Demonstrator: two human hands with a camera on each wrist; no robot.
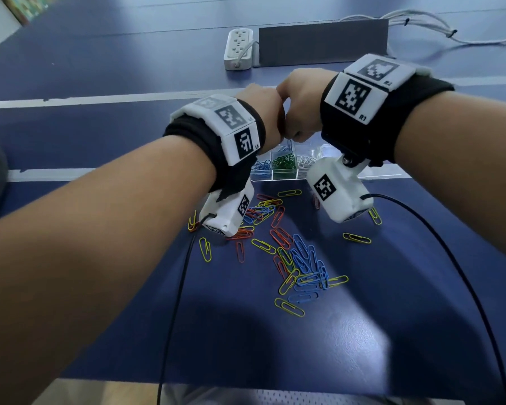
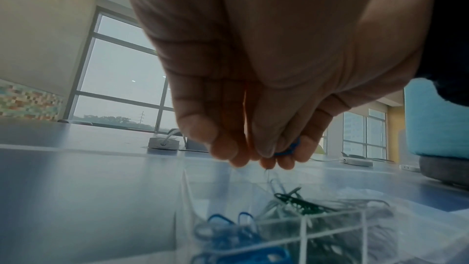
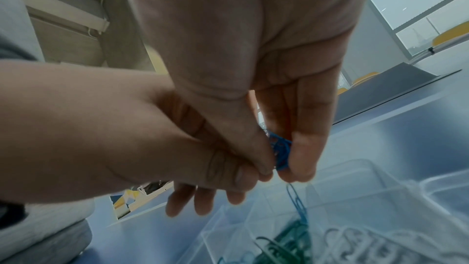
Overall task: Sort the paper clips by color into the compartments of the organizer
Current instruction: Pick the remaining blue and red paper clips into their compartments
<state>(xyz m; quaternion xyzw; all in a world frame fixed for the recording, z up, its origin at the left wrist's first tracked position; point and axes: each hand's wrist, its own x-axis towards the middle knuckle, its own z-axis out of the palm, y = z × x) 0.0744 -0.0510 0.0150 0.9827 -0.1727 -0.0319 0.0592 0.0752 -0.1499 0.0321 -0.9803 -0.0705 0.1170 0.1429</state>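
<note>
Both hands meet above the clear organizer (image 1: 389, 173). My right hand (image 1: 300, 108) pinches a small bunch of blue paper clips (image 3: 280, 152) between thumb and fingers. My left hand (image 1: 260, 112) pinches at the same bunch (image 2: 289, 149) with its thumb and fingertips. One blue clip (image 3: 296, 202) dangles from the bunch over the compartments (image 1: 289, 143). The organizer holds blue clips (image 1: 262, 168), green clips (image 1: 284, 165) and white clips (image 1: 306, 162) in separate compartments. Loose yellow, red, blue and green clips (image 1: 304, 270) lie scattered on the table in front of it.
The blue table (image 1: 362, 331) carries a white power strip (image 1: 238, 49), a dark grey board (image 1: 322, 42) and white cables (image 1: 421, 24) at the back. Black cables (image 1: 173, 302) run from the wrist cameras to the near edge.
</note>
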